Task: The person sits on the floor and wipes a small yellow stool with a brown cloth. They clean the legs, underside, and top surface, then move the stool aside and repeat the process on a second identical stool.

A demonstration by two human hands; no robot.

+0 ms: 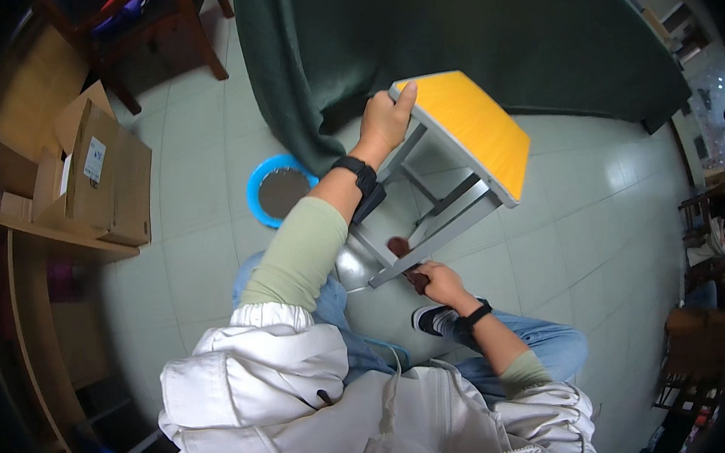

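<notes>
A stool with a yellow seat [473, 125] and a grey metal frame is tilted in front of me, its legs pointing down towards my knees. My left hand [386, 119] grips the seat's rim at the upper left corner, thumb over the top. A dark red cloth [416, 280] is in my right hand [444, 284], against a grey leg [434, 240] near its lower end. Part of that cloth shows on the leg's other side, between the bars. Left of the stool, a blue basin [255, 200] holds murky grey-brown water [283, 193].
A dark green cloth drape [449, 34] hangs to the tiled floor [206, 271] ahead. An open cardboard box [116, 182] sits on a wooden shelf unit [32, 329] at left. A wooden chair [194, 35] stands at the upper left. Further furniture and a person [715, 240] appear far right.
</notes>
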